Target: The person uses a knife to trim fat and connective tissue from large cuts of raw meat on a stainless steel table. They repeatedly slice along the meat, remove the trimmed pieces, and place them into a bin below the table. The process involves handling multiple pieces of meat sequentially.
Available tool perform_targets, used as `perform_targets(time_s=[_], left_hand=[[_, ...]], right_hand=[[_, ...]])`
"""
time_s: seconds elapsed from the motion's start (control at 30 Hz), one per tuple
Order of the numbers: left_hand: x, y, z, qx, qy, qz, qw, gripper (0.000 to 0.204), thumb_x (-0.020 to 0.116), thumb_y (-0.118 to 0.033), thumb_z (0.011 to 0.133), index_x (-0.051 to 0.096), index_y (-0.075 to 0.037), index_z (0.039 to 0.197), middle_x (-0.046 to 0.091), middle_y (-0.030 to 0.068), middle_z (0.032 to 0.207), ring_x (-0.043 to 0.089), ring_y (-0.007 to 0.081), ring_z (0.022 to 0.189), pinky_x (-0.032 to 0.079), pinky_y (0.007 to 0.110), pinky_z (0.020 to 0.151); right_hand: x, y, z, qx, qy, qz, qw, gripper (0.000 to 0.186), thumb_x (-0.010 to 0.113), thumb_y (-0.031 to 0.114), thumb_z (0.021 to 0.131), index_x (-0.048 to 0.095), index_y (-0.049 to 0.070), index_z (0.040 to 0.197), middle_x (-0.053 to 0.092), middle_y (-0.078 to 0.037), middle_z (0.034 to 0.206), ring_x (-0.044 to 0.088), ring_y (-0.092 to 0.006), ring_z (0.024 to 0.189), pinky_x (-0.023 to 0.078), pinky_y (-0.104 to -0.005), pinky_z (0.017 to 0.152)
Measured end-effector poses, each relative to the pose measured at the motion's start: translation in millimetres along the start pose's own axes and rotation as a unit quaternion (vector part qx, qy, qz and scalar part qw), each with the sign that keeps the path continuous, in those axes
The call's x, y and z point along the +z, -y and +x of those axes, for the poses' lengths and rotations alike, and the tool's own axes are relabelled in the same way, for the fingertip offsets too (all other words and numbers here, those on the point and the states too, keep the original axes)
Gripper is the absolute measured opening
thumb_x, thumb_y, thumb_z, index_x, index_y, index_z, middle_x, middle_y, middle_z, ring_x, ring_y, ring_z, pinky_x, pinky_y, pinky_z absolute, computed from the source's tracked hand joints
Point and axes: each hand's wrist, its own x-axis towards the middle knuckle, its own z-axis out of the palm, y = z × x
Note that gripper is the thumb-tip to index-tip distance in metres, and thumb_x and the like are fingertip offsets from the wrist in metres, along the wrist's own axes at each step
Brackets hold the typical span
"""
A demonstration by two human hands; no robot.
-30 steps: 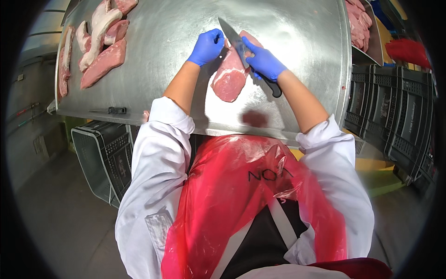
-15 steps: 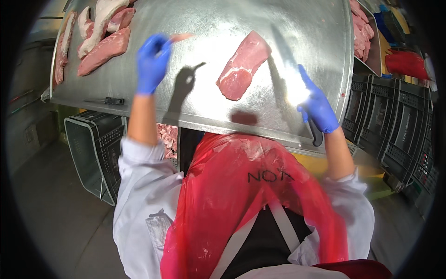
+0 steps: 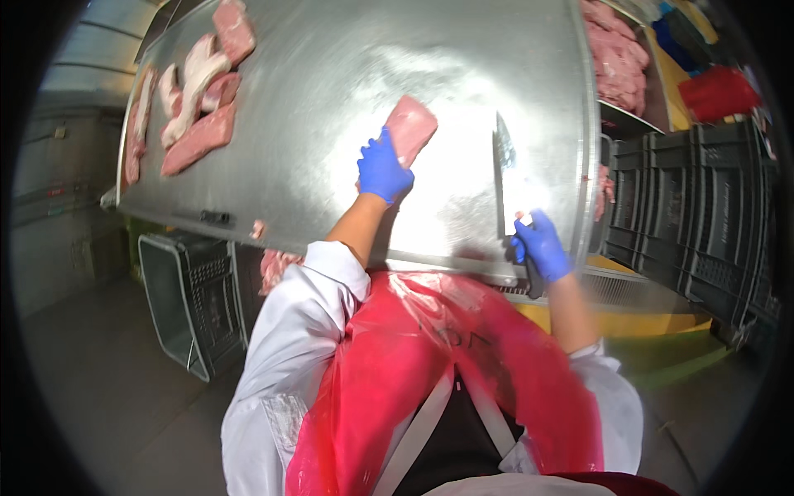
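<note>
- On the metal table (image 3: pixel 314 116), near the middle, I find the piece of meat (image 3: pixel 412 126), pink and thick; its far end shows beyond the person's left hand, and I cannot tell whether it lies flat or is slightly raised.
- The left hand (image 3: pixel 383 171), in a blue glove, is closed around the near part of this meat, covering it from my view.
- The right hand (image 3: pixel 542 246), also blue-gloved, is wrapped round the black handle of a knife (image 3: pixel 504 157) near the table's front edge.
- The blade points away from the person and stands well apart from the meat; I cannot tell whether it touches the metal.
- At the table's left end I note a group of meat cuts (image 3: pixel 197 142), some paler than others.
- Near the front edge on that side I record a black handle (image 3: pixel 215 217) and, to its right, a small meat scrap (image 3: pixel 258 228).
- Beyond the right edge I see a heap of meat (image 3: pixel 614 62) in a container, with dark crates (image 3: pixel 670 211) nearer the person.
- Below the table's left side I observe a grey crate (image 3: pixel 168 302), tilted in my view.
</note>
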Motion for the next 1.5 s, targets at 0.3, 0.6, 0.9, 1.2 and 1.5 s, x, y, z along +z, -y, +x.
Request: perform_targets(time_s=[0.3, 0.6, 0.9, 1.2, 1.5], left_hand=[[-50.3, -112.0, 93.3, -0.024, 0.219, -0.640, 0.736, 0.079, 0.077, -0.034, 0.087, 0.044, 0.008, 0.146, 0.058, 0.0173, 0.137, 0.055, 0.0281, 0.130, 0.044, 0.042, 0.112], [-60.8, -7.4, 167.4, 0.243, 0.044, -0.241, 0.939, 0.090, 0.079, -0.035, 0.088, 0.031, -0.004, 0.158, 0.044, 0.0242, 0.153, 0.043, 0.0373, 0.144, 0.038, 0.049, 0.118], [-174.0, 528.5, 170.8, 0.064, -0.013, 0.158, 0.985, 0.109, 0.085, -0.032, 0.066, 0.031, 0.001, 0.154, 0.039, 0.0289, 0.155, 0.036, 0.0439, 0.146, 0.031, 0.048, 0.121], [-180.0, 526.1, 197.5, 0.085, 0.066, 0.067, 0.992, 0.074, 0.088, -0.031, 0.053, 0.059, -0.001, 0.114, 0.068, 0.0238, 0.105, 0.065, 0.0441, 0.101, 0.051, 0.050, 0.094], [-167.8, 360.8, 98.3, 0.141, 0.087, -0.299, 0.940, 0.089, 0.088, -0.031, 0.055, 0.055, 0.002, 0.131, 0.071, 0.0187, 0.110, 0.068, 0.0357, 0.101, 0.053, 0.044, 0.096]], right_hand=[[-65.1, -70.7, -46.1, -0.029, -0.121, 0.074, 0.989, 0.083, 0.052, -0.002, 0.095, 0.022, 0.029, 0.166, 0.055, -0.004, 0.103, 0.062, -0.0114, 0.065, 0.053, -0.0267, 0.052], [-3.0, -42.7, 33.7, 0.023, -0.139, 0.060, 0.988, 0.084, 0.045, -0.002, 0.096, 0.012, 0.027, 0.167, 0.060, -0.009, 0.086, 0.055, -0.0140, 0.058, 0.047, -0.0283, 0.046], [134.3, 4.8, 75.5, 0.017, -0.151, -0.072, 0.986, 0.083, 0.050, -0.004, 0.096, 0.018, 0.024, 0.167, 0.050, -0.001, 0.106, 0.054, -0.0090, 0.064, 0.045, -0.0245, 0.047], [203.4, 26.4, 94.1, 0.042, -0.155, -0.088, 0.983, 0.085, 0.049, -0.006, 0.096, 0.018, 0.029, 0.167, 0.051, -0.001, 0.108, 0.056, -0.0102, 0.066, 0.045, -0.0248, 0.047], [205.8, 11.5, 39.0, 0.008, -0.216, -0.099, 0.971, 0.085, 0.047, -0.006, 0.093, 0.018, 0.026, 0.167, 0.054, -0.002, 0.095, 0.052, -0.0089, 0.063, 0.044, -0.0233, 0.050]])
